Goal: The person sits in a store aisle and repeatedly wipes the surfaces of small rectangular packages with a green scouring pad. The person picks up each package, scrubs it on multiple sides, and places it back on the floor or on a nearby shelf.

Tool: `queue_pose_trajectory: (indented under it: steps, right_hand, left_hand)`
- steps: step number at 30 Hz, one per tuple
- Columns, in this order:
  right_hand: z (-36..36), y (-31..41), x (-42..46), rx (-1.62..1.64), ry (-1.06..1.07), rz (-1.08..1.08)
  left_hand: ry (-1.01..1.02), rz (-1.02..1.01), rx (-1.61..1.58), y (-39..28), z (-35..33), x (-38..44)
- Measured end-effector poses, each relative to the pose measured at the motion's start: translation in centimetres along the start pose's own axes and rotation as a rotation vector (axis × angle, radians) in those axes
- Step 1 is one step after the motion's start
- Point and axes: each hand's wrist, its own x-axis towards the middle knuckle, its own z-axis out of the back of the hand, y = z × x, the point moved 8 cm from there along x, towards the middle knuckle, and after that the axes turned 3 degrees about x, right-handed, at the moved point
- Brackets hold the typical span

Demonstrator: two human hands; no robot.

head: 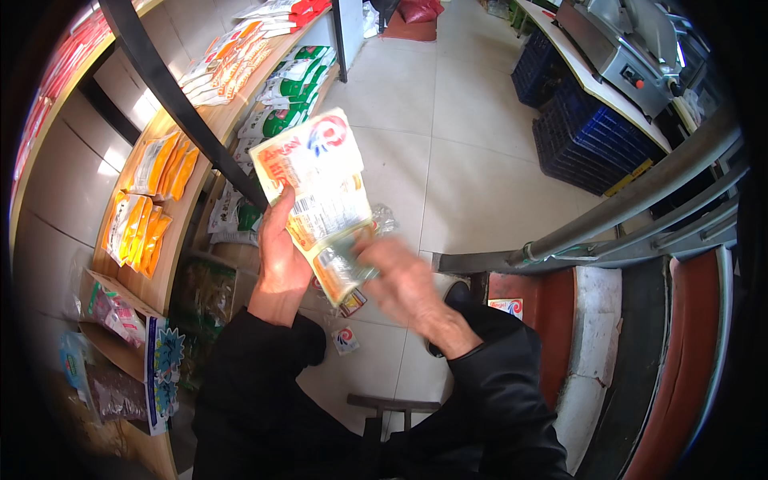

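My left hand [282, 246] grips the side of a flat white-and-yellow printed packet [312, 174], thumb across its face. It bears the Angel maker's name, a barcode and small print, and tilts in front of my knees. My right hand [399, 276] is motion-blurred at the packet's lower end. Under its fingertips is a shiny grey-green patch [345, 255]; whether the fingers pinch it or only touch it I cannot tell. A crumpled piece of clear plastic [384, 219] shows just beyond the packet. Below, a small printed packet [346, 340] lies on the tiled floor between my feet.
Wooden shelves [198, 174] on the left hold orange bags [137, 231] and green-and-white bags [300, 81]. An open carton [157, 372] stands nearer. On the right are a metal railing [624, 195], red steps [555, 336] with another packet [506, 306], blue crates [591, 132] and a slicing machine [630, 60].
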Motion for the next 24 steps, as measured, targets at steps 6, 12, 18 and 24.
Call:
queue_pose_trajectory:
  steps: [6, 12, 18, 24]
  right_hand:
    - [2.5, -2.8, -0.7, 0.789, -0.018, -0.536]
    - [3.8, -3.7, 0.3, 0.955, -0.290, -0.522]
    - [8.1, -8.3, -0.6, 0.857, -0.709, -0.618]
    - [3.4, -5.4, -0.7, 1.101, -0.205, -0.696]
  left_hand:
    - [-0.034, -0.059, 0.092, -1.4, 0.4, -0.1]
    - [-0.018, 0.023, 0.317, 0.4, -1.6, -2.2]
    - [0.046, 0.032, 0.289, 0.6, -2.1, -2.7]
    - [0.078, 0.065, 0.188, 0.2, -1.6, -2.3]
